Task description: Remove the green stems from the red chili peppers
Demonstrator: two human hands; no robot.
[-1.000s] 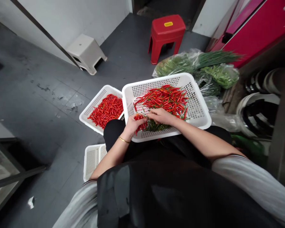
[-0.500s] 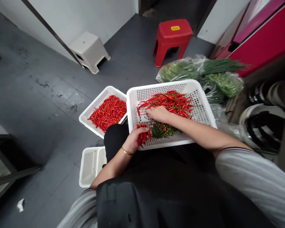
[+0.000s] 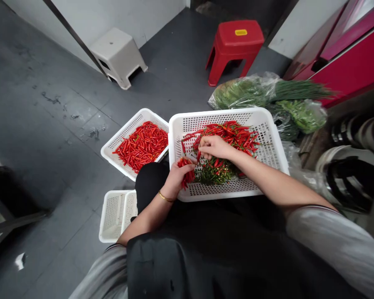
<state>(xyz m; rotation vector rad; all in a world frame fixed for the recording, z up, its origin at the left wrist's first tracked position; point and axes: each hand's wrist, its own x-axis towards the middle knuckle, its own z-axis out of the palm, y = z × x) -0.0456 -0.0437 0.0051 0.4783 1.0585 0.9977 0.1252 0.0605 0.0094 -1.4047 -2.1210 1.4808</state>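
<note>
A large white perforated basket (image 3: 268, 124) rests on my lap, with a pile of red chillies (image 3: 237, 135) at its far side and a heap of green stems (image 3: 216, 173) near me. My left hand (image 3: 177, 176) is closed around a bunch of red chillies at the basket's near left corner. My right hand (image 3: 215, 146) is over the middle of the basket, pinching a single red chilli that hangs from its fingers, close above the left hand.
A second white basket (image 3: 118, 139) of red chillies sits on the floor to the left. Stacked empty white baskets (image 3: 114, 216) lie by my left knee. Bagged green vegetables (image 3: 268, 93), a red stool (image 3: 235, 43) and a beige stool (image 3: 118, 54) stand beyond.
My right hand has drawn back from the chilli pile toward my left hand with one chilli pinched. The left hand keeps its bunch. The view shifted slightly.
</note>
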